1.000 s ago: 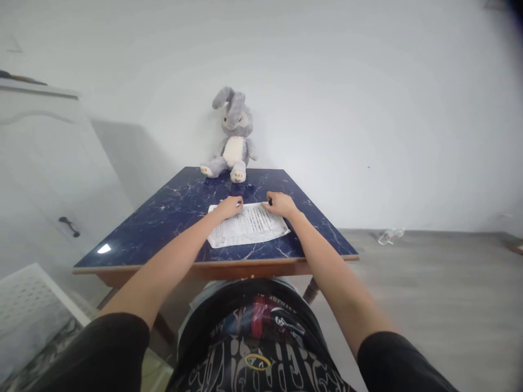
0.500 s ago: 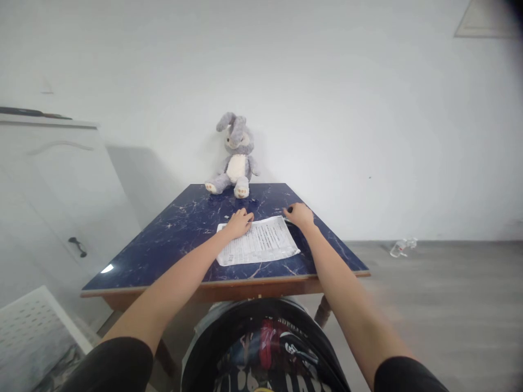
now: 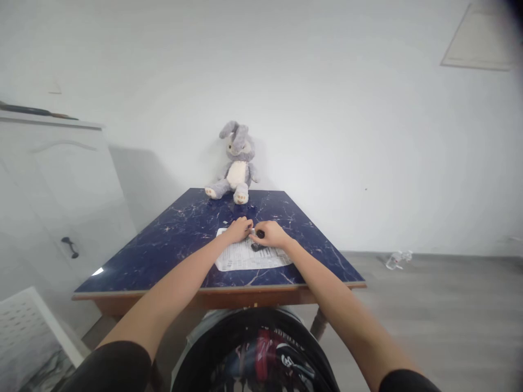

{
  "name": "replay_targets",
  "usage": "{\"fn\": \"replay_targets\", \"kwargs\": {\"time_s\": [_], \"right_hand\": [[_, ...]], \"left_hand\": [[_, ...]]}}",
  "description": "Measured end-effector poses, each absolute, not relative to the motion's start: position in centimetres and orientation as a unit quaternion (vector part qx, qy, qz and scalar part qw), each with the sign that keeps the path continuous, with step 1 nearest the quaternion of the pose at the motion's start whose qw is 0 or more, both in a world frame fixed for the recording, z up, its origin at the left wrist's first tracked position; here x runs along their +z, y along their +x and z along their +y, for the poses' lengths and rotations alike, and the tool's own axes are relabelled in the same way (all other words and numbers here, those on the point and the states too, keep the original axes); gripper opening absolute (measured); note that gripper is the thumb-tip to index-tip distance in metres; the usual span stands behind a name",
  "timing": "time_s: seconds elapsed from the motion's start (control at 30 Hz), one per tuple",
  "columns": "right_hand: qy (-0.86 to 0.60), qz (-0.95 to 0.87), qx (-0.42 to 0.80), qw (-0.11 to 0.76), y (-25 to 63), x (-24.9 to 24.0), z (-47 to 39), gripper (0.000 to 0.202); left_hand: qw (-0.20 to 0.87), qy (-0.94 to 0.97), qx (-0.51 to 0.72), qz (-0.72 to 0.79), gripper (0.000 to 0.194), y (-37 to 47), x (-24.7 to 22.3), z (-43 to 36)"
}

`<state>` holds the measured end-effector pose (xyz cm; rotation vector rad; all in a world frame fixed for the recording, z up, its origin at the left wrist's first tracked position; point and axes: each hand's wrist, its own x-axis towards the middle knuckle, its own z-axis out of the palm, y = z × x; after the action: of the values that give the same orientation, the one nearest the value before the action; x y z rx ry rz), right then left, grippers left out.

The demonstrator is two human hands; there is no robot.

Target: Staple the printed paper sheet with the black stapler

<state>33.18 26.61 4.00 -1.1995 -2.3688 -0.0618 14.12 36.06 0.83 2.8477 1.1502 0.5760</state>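
Both my arms [image 3: 180, 280] stretch forward from the frame's lower corners. Just below the centre, my right hand [image 3: 274, 234] is curled around a black object [image 3: 260, 234], over the white printed sheet [image 3: 241, 259]. My left hand [image 3: 237, 230] bends its fingers at the sheet's upper edge; whether they pinch it, I cannot tell.

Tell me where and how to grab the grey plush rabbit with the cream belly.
Grip the grey plush rabbit around its torso, pressing both flanks, coming from the front. It sits upright at the far end of the dark blue marbled table, back toward the white wall and belly facing the wearer, so the front looks easiest. The long, drooping grey ears would probably flop.
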Motion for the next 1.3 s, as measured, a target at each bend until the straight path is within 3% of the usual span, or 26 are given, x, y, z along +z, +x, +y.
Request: {"fn": "replay_targets", "kwargs": {"time_s": [0.23,0.43,0.63,1.3], "right_hand": [[-0.45,-0.85,0.001,0.274,34.2,4.1,27.5,0.039],[-0.566,-0.713,0.068,0.407,38.0,3.5,30.0,0.063],[-0.627,-0.663,0.112,0.394,39.6,1.7,31.8,0.05],[-0.615,-0.668,0.161,0.387,39.9,1.0,32.2,0.04]], "left_hand": [[0.046,0.903,0.212,0.372,0.014,14.0,0.6,37.0],[0.062,0.903,0.219,0.365,0.017,13.9,0.7,37.0],[0.075,0.902,0.22,0.365,0.017,13.9,0.8,36.9],[0.077,0.898,0.224,0.372,0.027,14.1,0.4,37.1]]}}
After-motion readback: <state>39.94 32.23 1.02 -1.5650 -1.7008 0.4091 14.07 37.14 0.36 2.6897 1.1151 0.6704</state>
